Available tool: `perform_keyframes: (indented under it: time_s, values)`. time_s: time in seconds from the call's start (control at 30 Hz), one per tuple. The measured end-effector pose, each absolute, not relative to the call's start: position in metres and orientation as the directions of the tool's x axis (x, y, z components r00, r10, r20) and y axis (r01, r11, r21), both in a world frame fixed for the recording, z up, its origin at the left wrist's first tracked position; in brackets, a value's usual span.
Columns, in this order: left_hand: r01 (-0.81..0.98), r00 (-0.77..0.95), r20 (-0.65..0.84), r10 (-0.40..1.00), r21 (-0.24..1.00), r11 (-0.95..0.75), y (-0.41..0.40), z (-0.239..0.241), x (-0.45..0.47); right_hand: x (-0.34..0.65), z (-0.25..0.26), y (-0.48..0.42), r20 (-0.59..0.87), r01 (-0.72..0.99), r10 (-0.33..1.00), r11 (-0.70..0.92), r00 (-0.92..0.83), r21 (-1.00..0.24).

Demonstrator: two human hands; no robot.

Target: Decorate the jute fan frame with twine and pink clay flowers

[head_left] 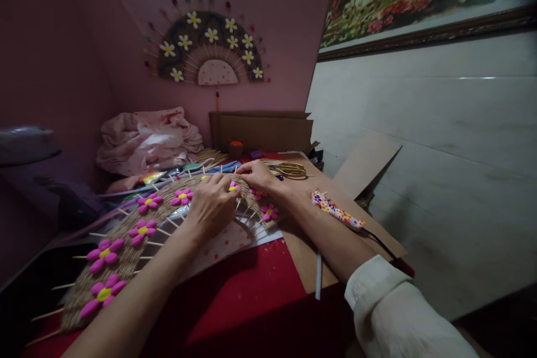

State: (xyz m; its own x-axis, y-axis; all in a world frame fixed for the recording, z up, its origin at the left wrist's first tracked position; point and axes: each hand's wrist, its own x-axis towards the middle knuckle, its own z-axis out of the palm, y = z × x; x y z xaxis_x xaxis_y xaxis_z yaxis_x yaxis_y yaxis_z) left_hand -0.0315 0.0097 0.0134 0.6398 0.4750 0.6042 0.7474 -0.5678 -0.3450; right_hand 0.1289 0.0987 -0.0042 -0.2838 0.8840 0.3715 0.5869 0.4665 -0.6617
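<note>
A half-ring fan of woven twine [161, 210], with thin wooden sticks running through it and pink clay flowers [142, 230] on it, lies across the table in front of me. At its centre is a pale half-disc [226, 243] with pink dots. My left hand [213, 201] rests over the upper band with curled fingers, close beside a pink flower; its fingertips are partly hidden. Farther right, my right hand [258, 176] grips the fan's outer edge near a stick, its fingers bent.
Gold-handled scissors [289, 169] lie on the cardboard [300, 251] at right. Nearby are a floral-covered tool [335, 210] with a black cord and a translucent stick [318, 275]. Crumpled pink cloth [149, 140] sits behind. A finished fan [210, 39] hangs on the pink backing.
</note>
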Motion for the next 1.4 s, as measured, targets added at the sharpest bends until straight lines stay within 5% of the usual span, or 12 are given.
perform_keyframes:
  time_s: [1.4]
  values:
    - [0.839, 0.532, 0.604, 0.594, -0.281, -0.465, 0.009, -0.008, -0.043, 0.127, 0.000, 0.092, 0.376, 0.643, 0.885, 0.460, -0.275, -0.612]
